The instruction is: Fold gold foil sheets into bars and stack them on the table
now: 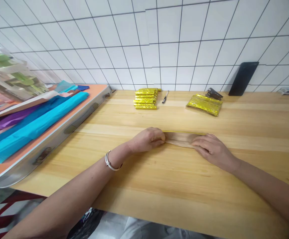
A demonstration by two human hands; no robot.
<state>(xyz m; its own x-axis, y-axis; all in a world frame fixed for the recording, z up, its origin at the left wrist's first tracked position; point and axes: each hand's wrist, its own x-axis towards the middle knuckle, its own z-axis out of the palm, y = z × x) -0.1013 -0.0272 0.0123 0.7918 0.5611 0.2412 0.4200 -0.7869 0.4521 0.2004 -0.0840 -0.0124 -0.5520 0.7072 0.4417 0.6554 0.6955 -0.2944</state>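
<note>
A narrow brownish strip (178,138) with a thin yellow edge along its far side is stretched between my two hands, low over the wooden table. My left hand (150,139), with a silver bangle at the wrist, pinches the strip's left end. At the other end, the fingers of my right hand (210,147) are closed on the strip. Beyond my hands lies a row of several shiny gold rolled pieces (145,99). To the right rests a flat gold packet or stack (204,104).
A small pen-like tool (165,97) lies beside the gold rolls. A black clip (214,94) sits behind the gold stack. One dark phone-like slab (244,78) leans on the tiled wall. At left, an orange-topped case (85,114) carries blue sheets (42,124) and a clear container (20,81).
</note>
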